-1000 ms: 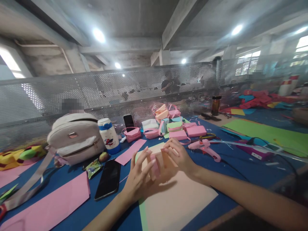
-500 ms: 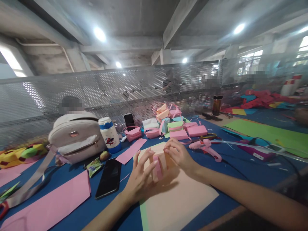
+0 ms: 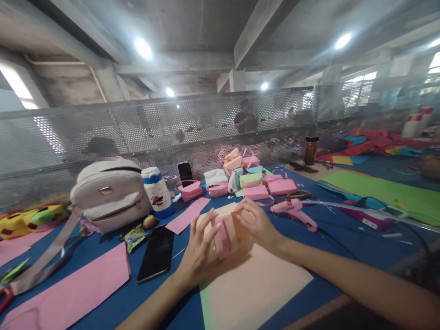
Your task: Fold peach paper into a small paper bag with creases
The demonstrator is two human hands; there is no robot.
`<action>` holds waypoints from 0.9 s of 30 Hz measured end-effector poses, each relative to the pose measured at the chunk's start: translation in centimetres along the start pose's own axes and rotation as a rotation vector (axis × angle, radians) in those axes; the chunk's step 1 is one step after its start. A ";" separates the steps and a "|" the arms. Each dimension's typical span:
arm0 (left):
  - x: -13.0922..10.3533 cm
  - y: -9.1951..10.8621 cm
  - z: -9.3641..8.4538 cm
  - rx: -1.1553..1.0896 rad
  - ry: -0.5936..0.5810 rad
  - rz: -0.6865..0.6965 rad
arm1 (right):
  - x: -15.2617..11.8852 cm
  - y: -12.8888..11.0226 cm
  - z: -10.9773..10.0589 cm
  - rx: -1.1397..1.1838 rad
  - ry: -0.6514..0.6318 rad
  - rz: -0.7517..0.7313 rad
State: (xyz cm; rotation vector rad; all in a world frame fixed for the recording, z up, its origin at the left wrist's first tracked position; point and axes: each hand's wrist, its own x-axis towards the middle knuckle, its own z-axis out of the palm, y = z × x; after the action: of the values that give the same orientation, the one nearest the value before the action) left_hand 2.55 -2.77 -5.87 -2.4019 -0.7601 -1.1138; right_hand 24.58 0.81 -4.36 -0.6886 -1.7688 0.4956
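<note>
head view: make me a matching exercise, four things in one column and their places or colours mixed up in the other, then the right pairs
Things
1. glue gun
2. drinking bottle
3. folded paper piece
4. small packet

Places and colours
A. between the left hand and the right hand
B. green, lying to the left of the flat phone
C. upright, next to the backpack
D. pink, lying to the right of the right hand

Right pairs: 1-D, 2-C, 3-A, 4-B
</note>
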 end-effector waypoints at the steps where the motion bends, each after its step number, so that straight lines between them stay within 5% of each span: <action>1: 0.0 0.0 0.0 0.000 0.000 0.001 | 0.0 0.0 0.0 0.004 0.000 0.004; 27: 0.2 0.2 -0.4 -0.177 -0.039 -0.079 | 0.0 0.5 0.1 0.076 -0.027 0.048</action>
State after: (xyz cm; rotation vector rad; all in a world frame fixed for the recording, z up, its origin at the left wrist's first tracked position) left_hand 2.55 -3.09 -5.45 -2.5660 -0.8063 -1.2155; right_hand 24.52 1.18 -4.66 -0.6758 -1.7524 0.6041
